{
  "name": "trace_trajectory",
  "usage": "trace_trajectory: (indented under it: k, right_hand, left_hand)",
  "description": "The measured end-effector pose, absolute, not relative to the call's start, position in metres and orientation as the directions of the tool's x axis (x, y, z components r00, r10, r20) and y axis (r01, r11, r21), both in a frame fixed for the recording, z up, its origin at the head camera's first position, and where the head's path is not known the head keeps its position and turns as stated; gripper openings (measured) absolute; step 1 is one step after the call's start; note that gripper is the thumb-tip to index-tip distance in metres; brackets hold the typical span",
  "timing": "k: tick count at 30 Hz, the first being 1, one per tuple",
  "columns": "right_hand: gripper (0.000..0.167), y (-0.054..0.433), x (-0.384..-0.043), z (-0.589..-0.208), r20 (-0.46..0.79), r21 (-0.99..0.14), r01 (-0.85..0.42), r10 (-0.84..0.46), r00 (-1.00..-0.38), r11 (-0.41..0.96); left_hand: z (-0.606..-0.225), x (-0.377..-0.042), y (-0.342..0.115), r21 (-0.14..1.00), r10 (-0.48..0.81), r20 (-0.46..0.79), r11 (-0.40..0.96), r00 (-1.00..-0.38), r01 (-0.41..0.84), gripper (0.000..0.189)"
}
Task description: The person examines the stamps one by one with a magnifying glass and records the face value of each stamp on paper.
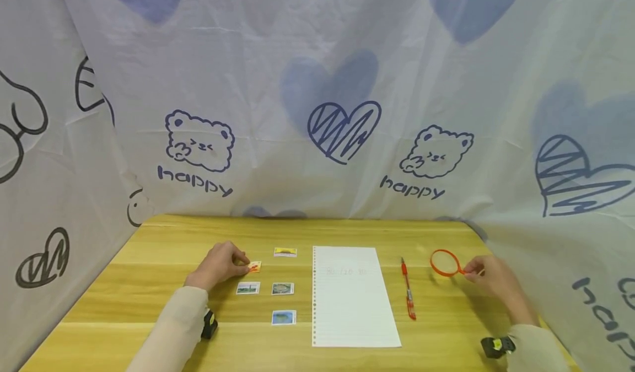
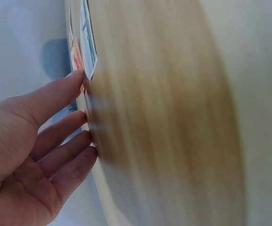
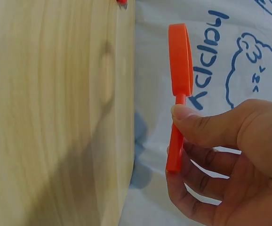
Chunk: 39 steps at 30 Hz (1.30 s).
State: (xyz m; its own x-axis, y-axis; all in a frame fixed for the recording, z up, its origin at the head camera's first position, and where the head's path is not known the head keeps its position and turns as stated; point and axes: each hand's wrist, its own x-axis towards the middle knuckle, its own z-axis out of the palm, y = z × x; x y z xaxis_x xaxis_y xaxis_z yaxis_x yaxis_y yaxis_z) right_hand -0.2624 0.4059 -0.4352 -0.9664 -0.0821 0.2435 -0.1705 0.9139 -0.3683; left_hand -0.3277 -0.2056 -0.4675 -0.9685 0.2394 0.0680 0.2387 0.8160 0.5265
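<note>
My left hand [image 1: 220, 264] pinches a small orange-and-yellow stamp [image 1: 255, 267] at the table's left. In the left wrist view the thumb tip is at this stamp [image 2: 76, 56], while the other visible fingertips rest near the tabletop; the index finger is hidden. Close by lie a green landscape stamp [image 1: 247, 288], a yellow stamp [image 1: 285, 252], a stamp with a round stadium-like picture [image 1: 283, 289] and a blue stamp [image 1: 284, 317]. On the right, my right hand [image 1: 493, 275] grips a red-orange magnifying glass [image 3: 175, 136] by its handle, raised above the table.
A white sheet of paper [image 1: 353, 311] with faint writing near its top and punched holes down its left edge lies mid-table. Right of it is a red pen [image 1: 408, 289]. The wooden table [image 1: 163, 245] meets a printed white cloth [image 1: 278, 157] behind and at the sides.
</note>
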Motion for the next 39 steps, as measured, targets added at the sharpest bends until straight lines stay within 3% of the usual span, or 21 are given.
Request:
trace_trajectory:
  k: [39]
  right_hand:
    - [0.007,0.426,-0.26,-0.461,0.069,-0.44,-0.044,-0.015,-0.998,0.897]
  left_hand:
    - [-0.47,-0.328,-0.207,0.528,0.245,0.079,0.812,-0.966,0.249,0.016]
